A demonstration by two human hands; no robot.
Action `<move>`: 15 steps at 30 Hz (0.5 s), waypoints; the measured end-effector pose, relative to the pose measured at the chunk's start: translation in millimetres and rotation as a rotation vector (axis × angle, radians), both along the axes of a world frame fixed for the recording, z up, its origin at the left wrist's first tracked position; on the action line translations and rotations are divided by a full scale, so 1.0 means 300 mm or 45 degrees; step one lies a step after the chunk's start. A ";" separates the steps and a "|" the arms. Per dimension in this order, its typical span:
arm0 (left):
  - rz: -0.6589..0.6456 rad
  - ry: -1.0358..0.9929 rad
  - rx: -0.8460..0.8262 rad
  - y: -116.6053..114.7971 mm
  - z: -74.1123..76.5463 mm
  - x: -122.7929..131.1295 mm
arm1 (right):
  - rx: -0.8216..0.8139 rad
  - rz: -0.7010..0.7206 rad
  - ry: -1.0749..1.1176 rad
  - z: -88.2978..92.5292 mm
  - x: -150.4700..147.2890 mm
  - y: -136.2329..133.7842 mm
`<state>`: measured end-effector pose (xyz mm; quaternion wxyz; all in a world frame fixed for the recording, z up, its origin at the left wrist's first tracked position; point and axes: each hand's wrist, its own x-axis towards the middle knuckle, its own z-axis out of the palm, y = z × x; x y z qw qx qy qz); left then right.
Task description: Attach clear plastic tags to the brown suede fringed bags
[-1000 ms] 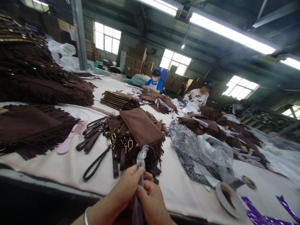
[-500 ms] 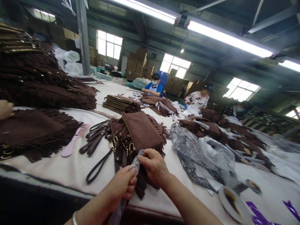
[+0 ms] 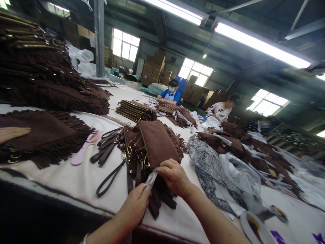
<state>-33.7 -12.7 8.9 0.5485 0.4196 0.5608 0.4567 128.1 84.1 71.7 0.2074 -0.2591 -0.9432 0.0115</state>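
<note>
Between my two hands, close to the table's front edge, stretches a narrow clear plastic strip. My left hand is closed on its lower end. My right hand pinches the upper end at the corner of a brown pouch, whose long side has a gold zip. The pouch lies on a heap of more brown fringed bags with gold clasps. Left of the heap rest several dark wrist straps, one looped strap lying nearer the edge.
At left are a pink comb, a fringed bag under another person's hand, and a tall bag stack. Grey speckled cloth, clear plastic and a tape roll lie right. Co-workers sit across the table.
The plastic strip now looks straighter between my hands. My view has shifted slightly, and the other person's hand at left now lies flatter on the fringed bag.
</note>
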 end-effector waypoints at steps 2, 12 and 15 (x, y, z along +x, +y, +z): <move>-0.038 -0.123 -0.073 0.001 -0.008 0.004 | -0.008 0.067 -0.035 0.022 -0.004 -0.017; -0.090 -0.065 -0.056 -0.003 -0.004 -0.013 | -0.120 0.259 -0.241 0.032 -0.094 -0.009; -0.060 0.077 0.025 -0.007 -0.012 -0.011 | -0.131 0.207 -0.257 0.025 -0.100 -0.009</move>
